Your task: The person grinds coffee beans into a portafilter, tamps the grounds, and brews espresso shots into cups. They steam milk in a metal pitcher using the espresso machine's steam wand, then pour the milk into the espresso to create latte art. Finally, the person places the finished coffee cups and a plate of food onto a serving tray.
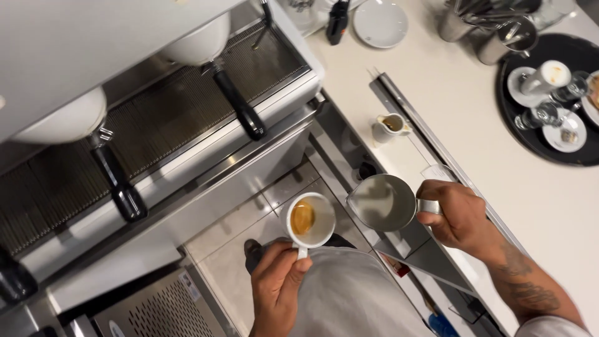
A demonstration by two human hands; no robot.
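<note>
1. A white cup (307, 219) with brown coffee inside is held by its handle in the left hand (277, 281), in front of the big coffee machine (156, 106).
2. A shiny metal jug (382, 203) is gripped by its handle in the right hand (455, 215), just right of the cup.
3. A small white jug (388, 128) is seen on the table (474, 131), behind the metal jug.

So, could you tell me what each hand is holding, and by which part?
Left hand holds a white cup by its handle; right hand holds a steel milk jug by its handle.
</note>
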